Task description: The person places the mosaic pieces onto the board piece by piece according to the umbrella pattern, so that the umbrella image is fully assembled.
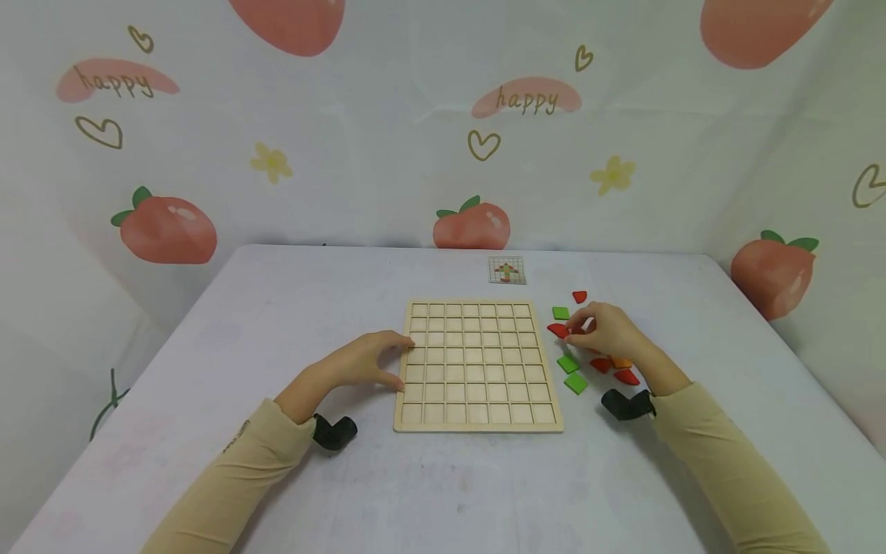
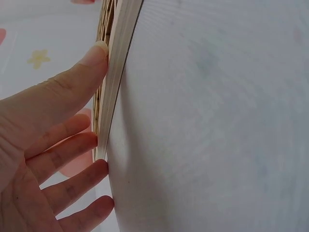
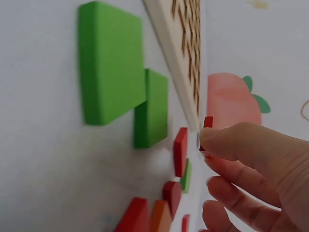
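Note:
A wooden grid board (image 1: 479, 428) lies flat on the table between both hands. Along its left edge, my left hand (image 1: 360, 358) rests with thumb and fingers spread apart. The left wrist view shows the thumb (image 2: 91, 60) against the board's side, its fingers loosely extended. To the right of the board, my right hand (image 1: 607, 332) pinches a small red piece (image 3: 208, 122) between thumb and fingers. Another red piece (image 3: 180, 152) lies on the table close by in the right wrist view. Green square tiles (image 1: 575, 382) lie beside the board's right edge.
More red pieces (image 1: 627, 377) and an orange piece (image 1: 621, 362) lie under and near the right forearm. A red piece (image 1: 580, 296) sits farther back. Behind the board is a small pattern card (image 1: 507, 270). A printed cloth backdrop (image 1: 374, 154) hangs behind the table.

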Demonstrator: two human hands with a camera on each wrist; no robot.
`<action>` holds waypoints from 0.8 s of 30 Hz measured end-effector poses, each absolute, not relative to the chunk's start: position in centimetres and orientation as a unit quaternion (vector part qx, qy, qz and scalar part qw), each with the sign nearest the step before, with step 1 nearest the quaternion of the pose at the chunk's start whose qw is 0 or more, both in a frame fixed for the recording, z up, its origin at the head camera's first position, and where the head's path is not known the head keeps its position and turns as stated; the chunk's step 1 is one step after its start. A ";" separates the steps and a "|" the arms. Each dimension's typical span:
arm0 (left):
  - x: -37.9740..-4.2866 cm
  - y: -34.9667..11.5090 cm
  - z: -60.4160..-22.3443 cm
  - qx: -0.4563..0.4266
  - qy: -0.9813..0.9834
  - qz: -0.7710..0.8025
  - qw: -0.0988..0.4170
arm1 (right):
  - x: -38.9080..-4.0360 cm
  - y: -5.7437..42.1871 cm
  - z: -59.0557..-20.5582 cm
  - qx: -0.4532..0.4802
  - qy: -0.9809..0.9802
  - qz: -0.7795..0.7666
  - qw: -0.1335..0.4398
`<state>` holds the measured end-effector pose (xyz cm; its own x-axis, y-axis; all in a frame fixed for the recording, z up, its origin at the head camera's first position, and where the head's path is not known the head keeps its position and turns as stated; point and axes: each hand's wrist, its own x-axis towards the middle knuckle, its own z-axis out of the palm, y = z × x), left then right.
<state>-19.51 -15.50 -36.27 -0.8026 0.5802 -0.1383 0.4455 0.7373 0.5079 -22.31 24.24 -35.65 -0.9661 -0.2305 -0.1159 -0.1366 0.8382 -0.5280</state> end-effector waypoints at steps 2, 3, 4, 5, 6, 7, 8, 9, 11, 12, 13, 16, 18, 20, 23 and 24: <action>-19.5 -15.5 -36.2 0.278 0.921 0.233 0.146 | -22.3 24.0 -35.4 -0.098 0.954 -0.268 0.088; -19.4 -15.5 -36.2 0.278 0.920 0.233 0.146 | -22.4 23.9 -35.3 -0.100 0.954 -0.267 0.088; -19.4 -15.5 -36.2 0.277 0.920 0.233 0.147 | -22.4 23.8 -35.3 -0.101 0.955 -0.266 0.088; -19.4 -15.5 -36.2 0.277 0.920 0.234 0.147 | -22.4 23.7 -35.2 -0.102 0.955 -0.265 0.090; -19.4 -15.5 -36.3 0.276 0.920 0.234 0.147 | -22.5 23.6 -35.2 -0.103 0.955 -0.264 0.091; -19.4 -15.5 -36.3 0.276 0.920 0.234 0.147 | -22.5 23.5 -35.2 -0.104 0.955 -0.263 0.092; -19.4 -15.5 -36.3 0.276 0.921 0.234 0.147 | -22.6 23.3 -35.1 -0.105 0.955 -0.261 0.093; -19.5 -15.5 -36.3 0.276 0.921 0.234 0.147 | -22.6 23.2 -35.1 -0.107 0.955 -0.260 0.094; -19.5 -15.5 -36.3 0.276 0.921 0.233 0.146 | -22.7 23.0 -35.1 -0.112 0.955 -0.258 0.094; -19.4 -15.5 -36.3 0.277 0.921 0.233 0.145 | -22.8 22.9 -35.0 -0.119 0.954 -0.259 0.091; -19.4 -15.5 -36.3 0.277 0.921 0.233 0.145 | -22.8 22.8 -35.0 -0.125 0.954 -0.258 0.087; -19.4 -15.5 -36.3 0.278 0.921 0.232 0.144 | -22.9 22.5 -34.9 -0.144 0.950 -0.266 0.076; -19.5 -15.5 -36.3 0.278 0.921 0.233 0.145 | -23.1 22.2 -34.8 -0.156 0.947 -0.274 0.069; -19.5 -15.5 -36.3 0.278 0.920 0.235 0.145 | -23.2 21.8 -34.8 -0.165 0.942 -0.284 0.068; -19.4 -15.5 -36.2 0.275 0.919 0.240 0.148 | -23.5 21.1 -34.8 -0.182 0.936 -0.292 0.068; -19.4 -15.5 -36.1 0.274 0.919 0.242 0.149 | -23.6 20.9 -34.8 -0.186 0.935 -0.295 0.070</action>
<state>-19.41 -15.45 -36.13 -0.8047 0.5765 -0.1418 0.4321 0.7326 0.5259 -23.57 20.86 -34.84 -0.9210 -0.3891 -0.0212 -0.3065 0.7568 -0.5774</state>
